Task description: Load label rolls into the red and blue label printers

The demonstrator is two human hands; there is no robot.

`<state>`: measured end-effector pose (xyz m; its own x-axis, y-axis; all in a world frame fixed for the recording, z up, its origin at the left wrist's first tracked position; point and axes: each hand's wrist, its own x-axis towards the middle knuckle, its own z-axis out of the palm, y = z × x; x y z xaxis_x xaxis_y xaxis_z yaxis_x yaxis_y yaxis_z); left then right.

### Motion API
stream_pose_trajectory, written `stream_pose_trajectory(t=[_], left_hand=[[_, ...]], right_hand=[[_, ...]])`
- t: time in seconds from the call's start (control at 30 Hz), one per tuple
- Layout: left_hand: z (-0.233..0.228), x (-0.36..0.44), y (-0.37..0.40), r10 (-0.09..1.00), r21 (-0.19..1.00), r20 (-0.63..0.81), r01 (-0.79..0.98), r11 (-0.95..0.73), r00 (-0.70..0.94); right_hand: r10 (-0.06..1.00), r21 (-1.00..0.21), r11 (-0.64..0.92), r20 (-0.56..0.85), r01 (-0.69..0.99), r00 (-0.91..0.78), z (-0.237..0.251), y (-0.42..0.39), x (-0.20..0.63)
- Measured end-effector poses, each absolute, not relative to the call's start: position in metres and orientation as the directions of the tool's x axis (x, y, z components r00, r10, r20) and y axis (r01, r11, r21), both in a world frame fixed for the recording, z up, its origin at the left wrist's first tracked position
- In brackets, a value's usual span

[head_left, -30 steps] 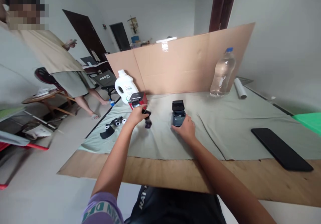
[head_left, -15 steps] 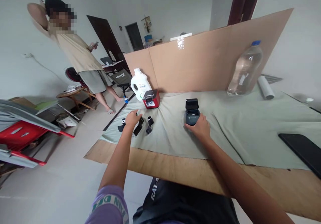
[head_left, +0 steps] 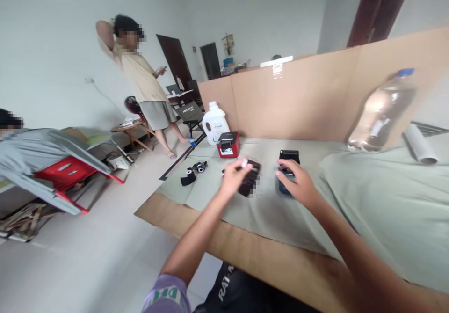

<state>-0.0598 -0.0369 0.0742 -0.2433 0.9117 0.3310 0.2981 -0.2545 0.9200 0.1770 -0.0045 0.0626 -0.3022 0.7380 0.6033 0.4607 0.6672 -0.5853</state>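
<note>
My left hand (head_left: 233,179) pinches a small roll with a white core, and its dark strip (head_left: 250,179) hangs from the fingers, blurred by motion. To its right, a small dark box-shaped device (head_left: 285,187), like a mini label printer, stands on the cloth with its lid (head_left: 289,155) raised. My right hand (head_left: 298,182) is over the device's right side, thumb and fingers apart; whether it touches the device is unclear. More small rolls with black strips (head_left: 189,177) lie farther left. A red and black device (head_left: 228,145) stands behind them.
A white jug (head_left: 214,126) stands behind the red device. A cardboard sheet (head_left: 298,98) forms a back wall, with a large clear bottle (head_left: 386,112) and a white tube (head_left: 421,145) at the right. One person (head_left: 143,74) stands beyond the table; another sits in a red chair (head_left: 79,168).
My left hand has picked up a roll with a dark strip and carried it right, towards the dark device. My right hand has shifted up over that device. The view has turned left.
</note>
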Motion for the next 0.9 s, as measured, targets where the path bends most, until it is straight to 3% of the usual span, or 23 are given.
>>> stream_pose_trajectory(t=[0.13,0.33,0.57,0.7,0.9], left_hand=[[0.042,0.031,-0.019,0.926,0.934,0.343,-0.044,-0.353,-0.159],[0.011,0.057,-0.011,0.937,0.952,0.242,-0.125,-0.279,-0.252],[-0.006,0.060,-0.022,0.965,0.955,0.205,-0.182,-0.234,-0.164],[-0.010,0.073,-0.037,0.990,0.965,0.144,-0.222,-0.141,-0.002],[-0.019,0.081,-0.039,0.983,0.986,0.041,-0.168,-0.010,0.180]], right_hand=[[0.679,-0.577,0.717,0.453,0.390,-0.578,0.096,0.023,0.185],[0.635,-0.510,0.704,0.139,0.495,-0.760,0.094,0.052,0.199],[0.700,-0.367,0.696,0.157,0.617,-0.696,0.083,0.060,0.198],[0.774,-0.293,0.633,0.213,0.717,-0.597,0.079,0.077,0.211],[0.850,-0.223,0.526,0.154,0.821,-0.503,0.058,0.098,0.222]])
